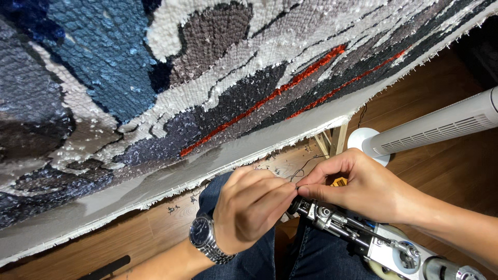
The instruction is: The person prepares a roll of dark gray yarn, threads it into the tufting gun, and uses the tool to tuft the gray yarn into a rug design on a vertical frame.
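A metal tufting gun (363, 241) lies across my lap, its needle end pointing up and left. My left hand (251, 205), with a steel wristwatch (202, 233) on the wrist, pinches at the gun's tip. My right hand (358, 184) meets it from the right, fingertips closed on the same tip where a thin strand of yarn runs. Both sets of fingers touch at the needle end. Above hangs a tufted rug (197, 88) in blue, grey, white and black with red lines, stretched on its backing cloth (155, 181).
A white tower fan (436, 127) with a round base stands on the wooden floor (446, 176) at right. A wooden frame leg (334, 140) shows under the rug's edge. Yarn scraps lie on the floor. My legs are in blue jeans (249, 259).
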